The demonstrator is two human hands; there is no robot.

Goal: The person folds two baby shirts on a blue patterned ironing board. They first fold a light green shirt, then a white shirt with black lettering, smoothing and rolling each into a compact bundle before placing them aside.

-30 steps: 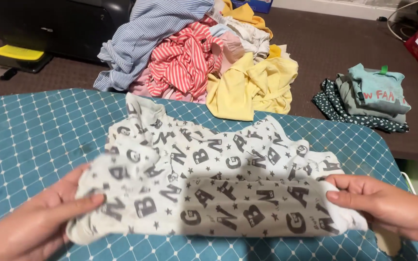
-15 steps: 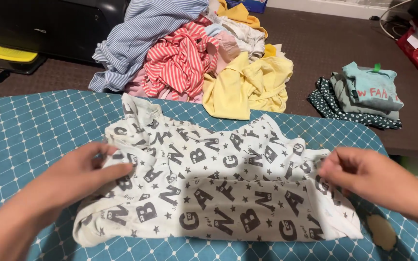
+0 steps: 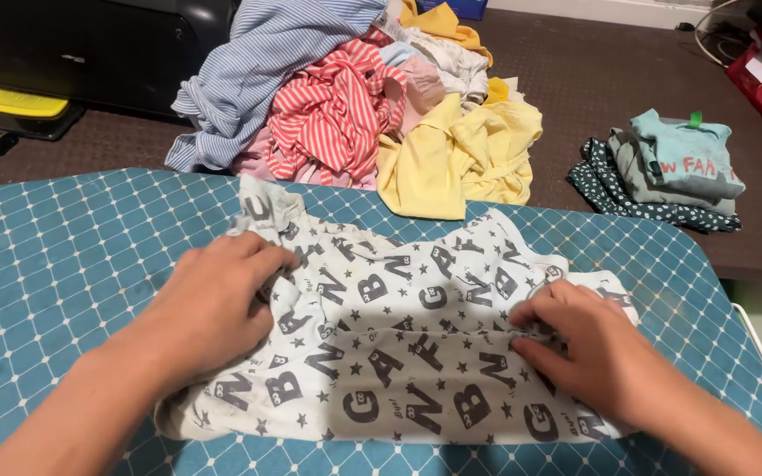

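— Fingers of the left hand (image 3: 218,304) press flat; the right hand (image 3: 588,353) pinches a fold of the patterned garment (image 3: 399,353) on the blue board (image 3: 63,256).
— Smooth outward; keep edges aligned.

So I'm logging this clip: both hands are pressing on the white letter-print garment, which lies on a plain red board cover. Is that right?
Not quite. The head view shows the left hand and the right hand on the white letter-print garment, but the board cover under it is teal with a white diamond grid, not plain red. The rest of the statement holds.
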